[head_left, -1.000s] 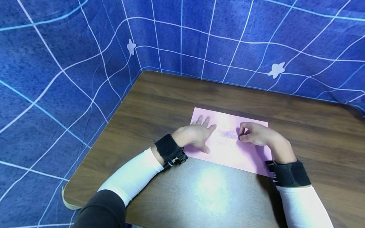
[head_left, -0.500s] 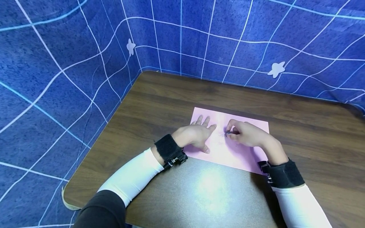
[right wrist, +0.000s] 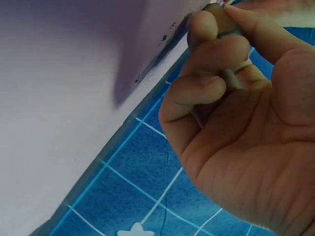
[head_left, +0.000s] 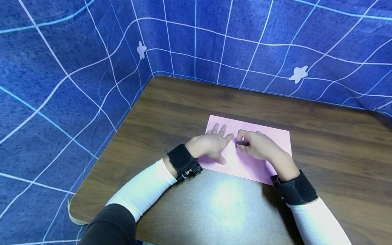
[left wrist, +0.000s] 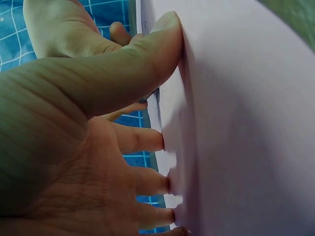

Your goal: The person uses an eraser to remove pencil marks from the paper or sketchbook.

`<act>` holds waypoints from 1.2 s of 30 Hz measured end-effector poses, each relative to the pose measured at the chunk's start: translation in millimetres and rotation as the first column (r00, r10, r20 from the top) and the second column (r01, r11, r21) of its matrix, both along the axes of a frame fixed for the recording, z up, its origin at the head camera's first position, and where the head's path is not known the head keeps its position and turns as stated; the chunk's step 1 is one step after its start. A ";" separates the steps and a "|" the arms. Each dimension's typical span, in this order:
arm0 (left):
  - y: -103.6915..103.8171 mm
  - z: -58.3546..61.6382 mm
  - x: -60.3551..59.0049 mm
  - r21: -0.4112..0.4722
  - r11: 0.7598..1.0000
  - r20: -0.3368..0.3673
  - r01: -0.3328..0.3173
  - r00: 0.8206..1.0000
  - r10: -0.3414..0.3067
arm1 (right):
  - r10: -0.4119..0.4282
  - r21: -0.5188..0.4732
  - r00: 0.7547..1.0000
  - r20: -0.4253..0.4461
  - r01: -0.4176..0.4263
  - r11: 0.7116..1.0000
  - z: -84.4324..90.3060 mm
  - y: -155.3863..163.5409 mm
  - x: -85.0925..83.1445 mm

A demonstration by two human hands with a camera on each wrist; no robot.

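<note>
Rubbing small dark crayon stub (head_left: 239, 143) on pink paper (head_left: 275, 136), pinched in my right hand (head_left: 257, 146). Left hand (head_left: 209, 144) flat, fingers straight, pressing paper beside it. Marks hidden under hand; most paper looks bare.

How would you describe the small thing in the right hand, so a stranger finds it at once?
On the brown table lies one pink paper. The left hand lies flat on it; beside it, the right hand pinches a short dark stub, tip on the paper, the only dark thing there.
</note>
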State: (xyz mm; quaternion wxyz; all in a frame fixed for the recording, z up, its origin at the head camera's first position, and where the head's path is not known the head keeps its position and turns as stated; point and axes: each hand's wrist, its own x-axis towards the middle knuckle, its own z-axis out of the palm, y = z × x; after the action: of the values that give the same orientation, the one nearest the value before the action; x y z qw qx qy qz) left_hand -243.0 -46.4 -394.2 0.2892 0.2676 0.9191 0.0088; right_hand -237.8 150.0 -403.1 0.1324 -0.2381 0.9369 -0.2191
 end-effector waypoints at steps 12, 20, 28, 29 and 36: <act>0.4 0.6 0.0 -0.009 1.000 -0.009 -0.004 1.000 0.004 | -0.054 0.037 0.998 0.033 0.052 0.998 1.3 0.0 -2.8; 0.4 1.0 0.7 -0.006 1.000 -0.006 -0.003 1.000 0.003 | -0.085 0.032 0.992 0.088 0.082 0.996 2.3 10.7 -3.9; 0.2 -0.8 0.0 0.003 1.000 0.025 -0.015 1.000 0.015 | -0.089 0.002 0.985 0.150 0.090 0.996 1.6 27.4 -5.6; 0.2 -0.6 0.1 0.002 1.000 0.028 -0.015 0.999 0.015 | -0.090 -0.006 0.983 0.162 0.092 0.996 1.7 29.8 -5.9; -0.2 0.2 0.4 0.001 1.000 0.033 -0.014 0.999 0.014 | -0.084 -0.019 0.974 0.208 0.090 0.996 6.3 44.3 -8.3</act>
State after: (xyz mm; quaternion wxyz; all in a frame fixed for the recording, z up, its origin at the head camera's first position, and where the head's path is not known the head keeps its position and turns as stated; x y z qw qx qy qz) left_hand -242.5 -46.6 -394.0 0.3042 0.2611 0.9160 0.0161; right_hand -246.1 194.3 -396.9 0.2162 -0.1748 0.9243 -0.2615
